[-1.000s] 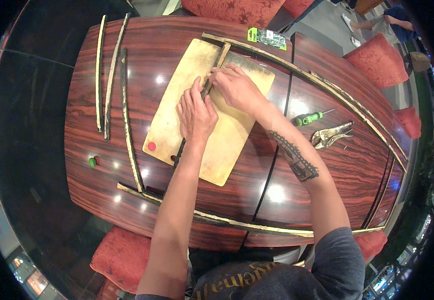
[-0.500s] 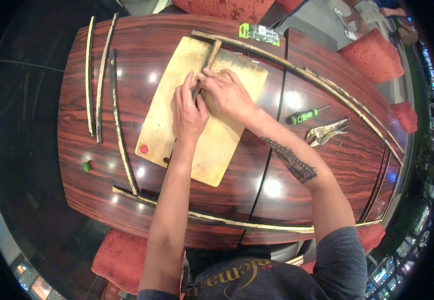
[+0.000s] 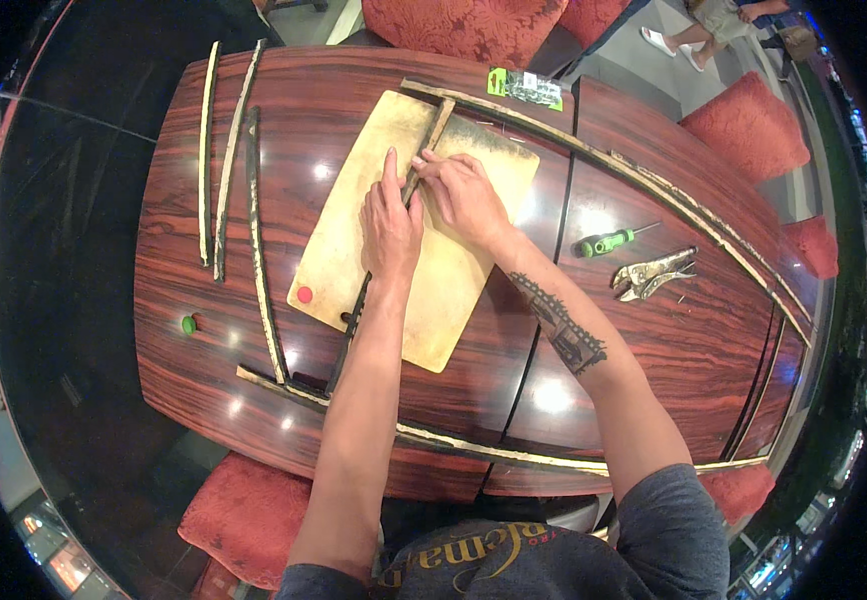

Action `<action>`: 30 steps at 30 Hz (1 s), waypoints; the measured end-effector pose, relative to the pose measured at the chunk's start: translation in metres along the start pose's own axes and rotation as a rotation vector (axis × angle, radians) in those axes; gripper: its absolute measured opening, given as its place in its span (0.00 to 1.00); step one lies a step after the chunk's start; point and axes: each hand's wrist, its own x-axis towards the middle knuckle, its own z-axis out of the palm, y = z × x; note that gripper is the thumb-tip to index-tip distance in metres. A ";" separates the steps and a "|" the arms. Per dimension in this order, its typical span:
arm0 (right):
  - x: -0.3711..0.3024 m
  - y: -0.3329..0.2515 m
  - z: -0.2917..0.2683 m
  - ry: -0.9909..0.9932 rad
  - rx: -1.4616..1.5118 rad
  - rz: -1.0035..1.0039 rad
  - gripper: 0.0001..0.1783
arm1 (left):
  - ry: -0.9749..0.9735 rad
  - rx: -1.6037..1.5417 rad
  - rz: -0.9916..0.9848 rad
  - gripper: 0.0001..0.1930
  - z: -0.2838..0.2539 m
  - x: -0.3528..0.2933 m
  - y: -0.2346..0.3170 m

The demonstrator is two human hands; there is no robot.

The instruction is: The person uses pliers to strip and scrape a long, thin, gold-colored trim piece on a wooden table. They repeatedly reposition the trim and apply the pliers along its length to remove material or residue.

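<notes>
A long narrow wooden strip (image 3: 439, 124), pale on one face and dark along its edge, lies lengthwise over a worn yellow cutting board (image 3: 354, 210). My left hand (image 3: 392, 225) rests over its middle, thumb on one side and fingers on the other, with the index finger stretched forward. The strip passes beneath this hand and forearm, and its dark near part shows again beside the wrist. Just right of it, my right hand (image 3: 464, 198) pinches the strip with bent fingertips; the exact contact is partly hidden.
Several more strips lie about the glossy table, including a left strip (image 3: 209, 160) and a long far strip (image 3: 594, 145). On the right are a green screwdriver (image 3: 606, 243) and locking pliers (image 3: 654, 272). A green-edged packet (image 3: 524, 87) sits at the far edge; a small green cap (image 3: 190, 324) is left.
The view has shifted slightly, so the table appears farther right. My left index finger has straightened away from the strip, and the right fingertips have moved a little apart from the left hand.
</notes>
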 end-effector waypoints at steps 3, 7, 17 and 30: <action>0.000 0.001 0.001 0.010 -0.014 0.006 0.11 | 0.007 -0.051 -0.011 0.40 0.000 0.001 0.000; 0.000 0.001 0.003 0.006 -0.026 0.007 0.11 | 0.015 -0.048 -0.006 0.40 0.001 0.002 -0.004; 0.000 -0.002 0.001 0.003 -0.015 0.023 0.12 | -0.036 -0.231 -0.152 0.43 -0.003 0.003 0.001; 0.003 -0.009 -0.002 0.003 -0.010 0.023 0.10 | 0.014 -0.178 -0.045 0.44 -0.004 0.007 0.002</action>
